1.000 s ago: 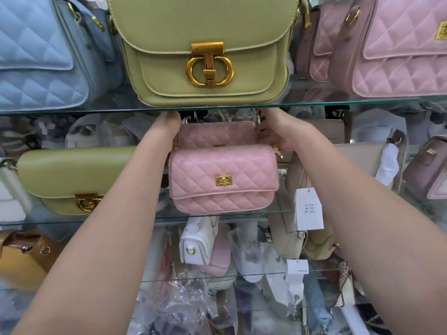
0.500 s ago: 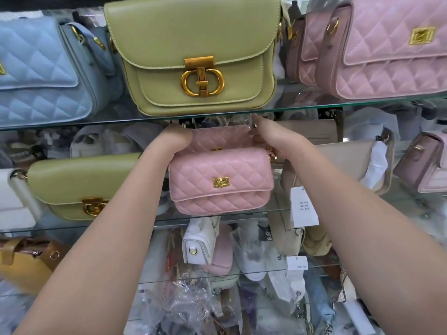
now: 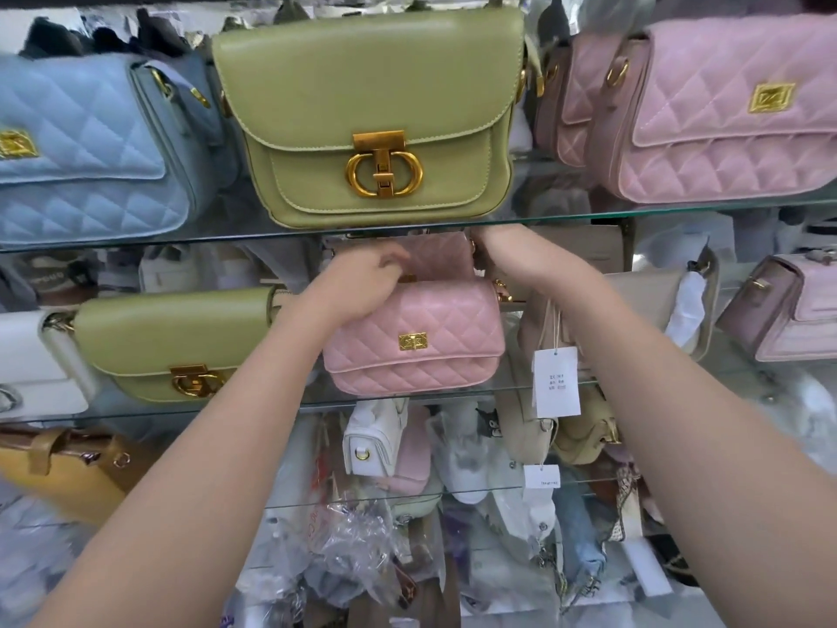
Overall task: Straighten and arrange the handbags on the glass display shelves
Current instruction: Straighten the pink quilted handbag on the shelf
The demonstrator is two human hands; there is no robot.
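Note:
Two small pink quilted handbags stand one behind the other on the middle glass shelf. The front pink bag faces me with a gold clasp. My left hand lies over its top left corner, fingers curled down into the gap behind it. The rear pink bag is half hidden by the front one. My right hand grips its right end just under the upper glass shelf; the fingertips are hidden.
An olive green bag and a white bag stand left of the pink pair; a beige bag with a hanging price tag and a mauve bag stand right. Above are blue, green and pink bags.
My left hand has shifted right from the rear bag's left end onto the top of the front pink bag. The view has tilted upward a little.

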